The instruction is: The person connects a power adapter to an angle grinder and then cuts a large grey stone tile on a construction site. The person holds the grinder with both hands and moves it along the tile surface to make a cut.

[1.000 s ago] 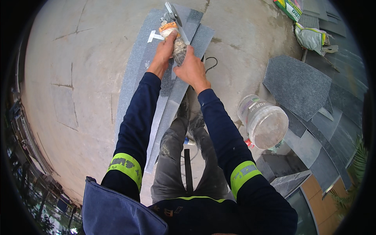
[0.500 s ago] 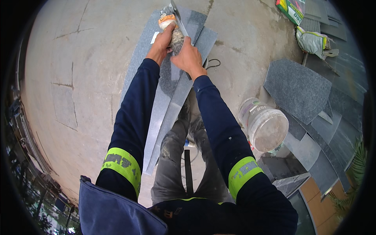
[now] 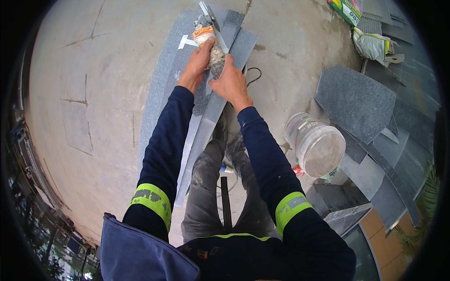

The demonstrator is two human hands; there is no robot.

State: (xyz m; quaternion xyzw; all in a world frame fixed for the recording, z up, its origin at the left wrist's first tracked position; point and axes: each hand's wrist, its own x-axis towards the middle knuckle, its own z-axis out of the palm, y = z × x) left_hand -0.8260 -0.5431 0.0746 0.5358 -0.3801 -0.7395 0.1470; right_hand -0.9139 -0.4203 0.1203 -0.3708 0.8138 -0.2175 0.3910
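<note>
Both my hands are closed on an angle grinder [image 3: 204, 37] with a dusty, taped body and an orange band. My left hand [image 3: 199, 62] wraps its body from the left. Farther back, my right hand [image 3: 231, 83] grips the rear end. The thin disc [image 3: 214, 18] points away from me at the far end. Beneath the grinder lie long grey stone slabs [image 3: 161, 93], stacked and overlapping. A white T-shaped mark [image 3: 187, 42] shows on the slab left of the tool. Whether the disc touches the stone, I cannot tell.
A dusty bucket [image 3: 322, 149] stands on the concrete floor to the right. Beyond it are several cut stone slabs [image 3: 356, 103], a crumpled sack [image 3: 371, 44] and a green-and-red bag [image 3: 347, 10]. A black cable [image 3: 255, 75] loops beside the slabs. My legs straddle the near ground.
The grinder and both hands have shifted slightly toward me, my right hand also a little right. More of the white mark now shows beside my left hand.
</note>
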